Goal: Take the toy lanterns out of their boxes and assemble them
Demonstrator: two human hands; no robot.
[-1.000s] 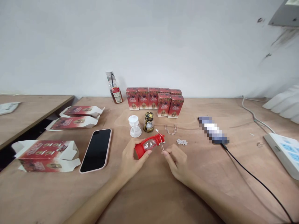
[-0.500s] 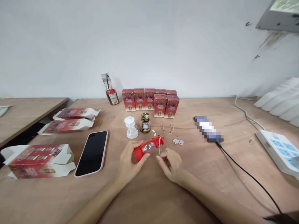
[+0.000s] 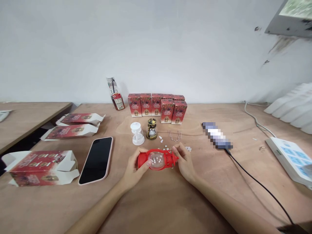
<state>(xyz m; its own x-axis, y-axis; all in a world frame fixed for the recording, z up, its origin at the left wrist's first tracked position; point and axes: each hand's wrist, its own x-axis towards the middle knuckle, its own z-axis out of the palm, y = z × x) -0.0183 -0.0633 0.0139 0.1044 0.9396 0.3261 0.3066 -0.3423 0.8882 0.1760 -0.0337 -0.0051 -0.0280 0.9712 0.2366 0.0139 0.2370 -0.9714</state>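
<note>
Red plastic makes the lantern (image 3: 156,160) stand out from where I'm watching: it lies on its side between the person's two hands, base toward the left fingers, capped end toward the right. The left hand (image 3: 135,166) grips it by the base, thumb laid along the clear middle and the other fingers behind, partly hidden. The right hand (image 3: 184,161) has its thumb and forefinger curled in close at the capped end, touching it; whether they pinch something there, I can't tell.

Just beyond the fingers, some small discs (image 3: 166,146) lie on the table (image 3: 151,204), with two or three white slips (image 3: 161,139) a little farther off. Bent wires (image 3: 175,137) rest past the right fingertips, and white tags (image 3: 188,149) show partly behind that hand.

Past the left fingers stand a white lantern (image 3: 137,135) and, beside it, a black-and-gold one (image 3: 151,130), both upright. Farther beyond both hands, red boxes (image 3: 135,105) stand in a cluster, with a bottle (image 3: 117,99) to their left.

Left of the left fingers lies a dark-screened phone (image 3: 96,161), then an opened box (image 3: 41,164). Well right of the right fingers, a blurred-out device (image 3: 217,135) trails a black cable (image 3: 259,183).
</note>
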